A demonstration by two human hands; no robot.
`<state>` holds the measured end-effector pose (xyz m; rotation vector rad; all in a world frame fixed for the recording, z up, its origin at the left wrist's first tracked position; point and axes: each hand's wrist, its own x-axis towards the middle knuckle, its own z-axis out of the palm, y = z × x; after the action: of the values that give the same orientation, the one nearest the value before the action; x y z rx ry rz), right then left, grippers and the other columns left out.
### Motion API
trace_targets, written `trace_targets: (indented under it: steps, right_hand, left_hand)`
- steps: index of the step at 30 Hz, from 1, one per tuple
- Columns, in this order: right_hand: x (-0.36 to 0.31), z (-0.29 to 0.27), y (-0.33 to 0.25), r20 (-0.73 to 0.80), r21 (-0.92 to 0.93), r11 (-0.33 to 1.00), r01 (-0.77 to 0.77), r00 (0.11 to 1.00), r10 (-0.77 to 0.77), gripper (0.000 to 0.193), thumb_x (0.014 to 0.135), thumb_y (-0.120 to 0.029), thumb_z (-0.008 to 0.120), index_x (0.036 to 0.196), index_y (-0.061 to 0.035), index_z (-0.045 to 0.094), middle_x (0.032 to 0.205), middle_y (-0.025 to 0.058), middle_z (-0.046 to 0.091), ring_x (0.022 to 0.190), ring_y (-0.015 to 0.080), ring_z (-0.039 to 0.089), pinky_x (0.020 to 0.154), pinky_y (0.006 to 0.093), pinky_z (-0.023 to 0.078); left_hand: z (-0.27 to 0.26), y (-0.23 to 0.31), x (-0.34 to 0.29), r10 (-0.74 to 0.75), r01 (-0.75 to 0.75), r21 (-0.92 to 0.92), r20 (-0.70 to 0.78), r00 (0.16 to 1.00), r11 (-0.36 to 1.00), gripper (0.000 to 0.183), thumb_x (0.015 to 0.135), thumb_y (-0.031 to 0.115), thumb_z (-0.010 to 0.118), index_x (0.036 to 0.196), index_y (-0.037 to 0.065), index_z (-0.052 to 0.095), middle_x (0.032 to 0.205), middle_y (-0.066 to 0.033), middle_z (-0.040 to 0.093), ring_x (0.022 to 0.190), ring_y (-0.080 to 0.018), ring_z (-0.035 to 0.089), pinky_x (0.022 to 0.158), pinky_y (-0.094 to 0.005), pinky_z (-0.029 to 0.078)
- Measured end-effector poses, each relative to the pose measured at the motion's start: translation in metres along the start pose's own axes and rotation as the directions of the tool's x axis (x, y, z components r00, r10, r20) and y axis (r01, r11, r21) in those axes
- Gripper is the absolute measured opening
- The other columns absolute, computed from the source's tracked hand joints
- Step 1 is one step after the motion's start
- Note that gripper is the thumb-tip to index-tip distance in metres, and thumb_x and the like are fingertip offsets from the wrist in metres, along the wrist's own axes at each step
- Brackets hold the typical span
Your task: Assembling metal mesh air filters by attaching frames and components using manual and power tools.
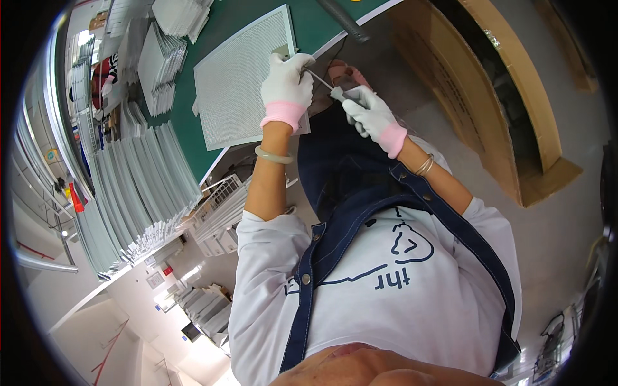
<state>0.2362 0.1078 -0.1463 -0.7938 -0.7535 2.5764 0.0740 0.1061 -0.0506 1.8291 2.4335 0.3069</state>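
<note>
A flat light-grey perforated panel (235, 83) with a thin frame lies on the green tabletop, its near edge by the table's edge. My left hand (286, 87), in a white glove with a pink cuff, is closed at the panel's right edge. Beside its fingertips is a small greyish plate (281, 50). My right hand (372, 116), gloved alike, is wrapped round the handle of a screwdriver (324, 82). The thin shaft points up and left to the left hand's thumb. Where the tip touches is hidden by the left fingers.
The green table (225, 18) carries a long row of upright grey panels (138, 180) and stacked panels (161, 71) on the left. A dark grey rod-like tool (343, 19) sticks out over the table's edge. A large open cardboard box (470, 109) stands on the floor at right.
</note>
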Motion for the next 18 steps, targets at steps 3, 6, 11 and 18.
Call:
trace_targets:
  steps: [3,6,11,18]
  right_hand:
    - [0.002,0.004,0.003,-0.187,-0.677,0.679,0.284,0.826,-0.532,0.023,0.079,-0.020,0.061,0.097,-0.0067,0.054,0.076,0.0079,0.056,0.074,0.0230,0.057,0.066,0.0383,0.045]
    - [0.005,0.002,0.001,0.088,-0.987,0.011,0.158,0.605,-0.791,0.030,0.072,-0.016,0.066,0.099,-0.0084,0.055,0.083,0.0101,0.056,0.078,0.0322,0.057,0.067,0.0416,0.045]
    - [0.006,0.000,0.007,0.004,-0.970,0.137,0.200,0.579,-0.815,0.033,0.071,-0.017,0.069,0.099,-0.0086,0.054,0.084,0.0100,0.057,0.079,0.0286,0.058,0.067,0.0383,0.045]
    - [0.000,-0.016,0.011,0.026,0.619,0.785,0.036,0.997,-0.067,0.043,0.089,-0.042,0.054,0.111,-0.0045,0.053,0.099,0.0067,0.060,0.075,0.0136,0.054,0.063,0.0251,0.045]
  left_hand:
    - [0.000,0.004,0.003,-0.013,0.013,0.025,0.000,1.000,1.000,0.022,0.077,0.013,0.059,0.096,0.021,0.061,0.098,-0.0144,0.049,0.075,-0.0361,0.060,0.068,-0.0414,0.049]
    - [-0.004,0.005,0.002,-0.025,0.025,0.024,-0.008,1.000,0.999,0.023,0.076,0.014,0.060,0.099,0.021,0.060,0.098,-0.0152,0.049,0.074,-0.0363,0.060,0.069,-0.0413,0.049]
    - [-0.006,-0.001,0.003,0.011,-0.009,-0.030,0.057,0.998,1.000,0.019,0.076,0.016,0.061,0.095,0.018,0.061,0.096,-0.0137,0.049,0.075,-0.0344,0.060,0.069,-0.0399,0.049]
    - [-0.003,0.000,0.004,0.007,-0.006,-0.057,0.021,1.000,0.998,0.013,0.075,0.017,0.062,0.088,0.017,0.063,0.091,-0.0124,0.050,0.075,-0.0331,0.059,0.069,-0.0389,0.049]
